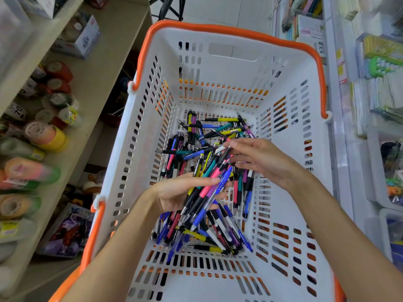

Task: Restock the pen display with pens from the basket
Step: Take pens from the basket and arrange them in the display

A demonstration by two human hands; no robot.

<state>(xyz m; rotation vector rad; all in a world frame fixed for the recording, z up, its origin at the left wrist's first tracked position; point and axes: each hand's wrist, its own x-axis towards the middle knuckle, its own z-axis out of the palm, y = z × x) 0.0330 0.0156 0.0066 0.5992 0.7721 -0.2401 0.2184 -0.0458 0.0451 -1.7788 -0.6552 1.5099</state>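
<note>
Left hand (pixel 174 192) grips a bundle of coloured plastic pens (pixel 205 190) slanting tips-down-left; right hand (pixel 261 162) pinches one black-barrelled pen (pixel 225 153) over the white slotted basket (pixel 139 149).

A white slotted basket (pixel 290 88) with orange handles fills the head view, and loose pens (pixel 218 234) of many colours lie heaped on its floor. The left hand (pixel 174 192), palm up above the heap, holds a bundle of pens (pixel 207 188) slanting across its fingers. The right hand (pixel 261 160) reaches in from the right wall side and pinches a dark pen (pixel 224 154) at the bundle's top. Rolls of tape (pixel 45 136) line the shelf on the left.
</note>
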